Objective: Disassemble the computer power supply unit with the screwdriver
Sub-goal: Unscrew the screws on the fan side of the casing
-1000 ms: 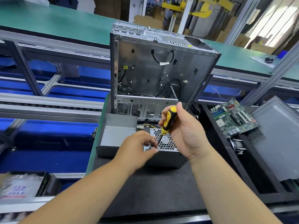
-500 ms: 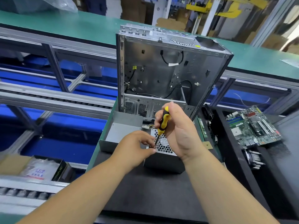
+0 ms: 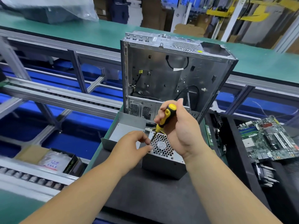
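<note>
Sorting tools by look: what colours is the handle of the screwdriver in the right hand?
Yellow and black, seen in the head view: screwdriver held by the right hand.

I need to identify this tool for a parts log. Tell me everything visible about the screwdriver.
The screwdriver has a yellow and black handle and a thin dark shaft. It tilts, handle up and away, tip down at the power supply unit's top by its honeycomb grille. The right hand grips the handle; the left hand's fingertips pinch near the tip, which is hidden.
</note>
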`<act>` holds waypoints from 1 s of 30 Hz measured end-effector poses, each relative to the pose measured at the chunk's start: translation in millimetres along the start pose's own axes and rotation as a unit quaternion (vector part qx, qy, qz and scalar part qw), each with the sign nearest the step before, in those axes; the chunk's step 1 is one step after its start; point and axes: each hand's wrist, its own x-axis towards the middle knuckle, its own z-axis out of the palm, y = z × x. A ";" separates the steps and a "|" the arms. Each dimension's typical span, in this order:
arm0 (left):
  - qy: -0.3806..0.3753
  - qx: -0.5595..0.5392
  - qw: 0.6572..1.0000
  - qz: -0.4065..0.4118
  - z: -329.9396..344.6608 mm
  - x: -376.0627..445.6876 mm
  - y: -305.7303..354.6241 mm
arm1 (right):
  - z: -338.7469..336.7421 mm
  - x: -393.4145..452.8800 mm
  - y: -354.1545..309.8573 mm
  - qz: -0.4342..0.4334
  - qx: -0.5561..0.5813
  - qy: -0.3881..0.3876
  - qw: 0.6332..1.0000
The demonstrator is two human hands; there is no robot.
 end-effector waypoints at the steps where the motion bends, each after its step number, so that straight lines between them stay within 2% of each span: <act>1: -0.001 -0.014 1.000 0.001 -0.3 0.9 2.9 | -2.5 0.5 -4.1 -0.001 0.029 -0.001 1.000; 5: -0.027 -0.086 0.996 -0.003 0.6 6.3 19.4 | -19.7 1.2 -24.3 -0.023 0.146 -0.003 0.989; 9: -0.024 -0.135 0.990 -0.028 14.0 15.0 35.4 | -50.0 -4.3 -47.0 -0.079 0.152 -0.005 0.985; 11: -0.025 -0.169 0.984 -0.041 22.9 19.8 45.6 | -64.2 -8.7 -58.2 -0.104 0.086 0.003 0.991; 13: -0.037 -0.215 0.975 -0.046 33.1 24.5 59.3 | -80.4 -14.0 -64.6 -0.117 -0.034 0.024 0.992; 17: -0.084 -0.315 0.944 -0.051 58.3 35.4 90.2 | -111.1 -25.4 -64.8 -0.121 -0.255 0.026 0.959; 22: -0.122 -0.384 0.911 -0.084 88.3 47.4 115.9 | -137.8 -35.1 -63.4 -0.084 -0.355 0.006 0.931; 26: -0.115 -0.328 0.935 -0.069 105.1 51.2 124.2 | -161.8 -39.7 -67.4 -0.066 -0.425 0.025 0.902; 30: -0.111 -0.287 0.949 -0.067 116.9 52.0 126.2 | -180.5 -39.9 -66.5 -0.049 -0.447 0.021 0.893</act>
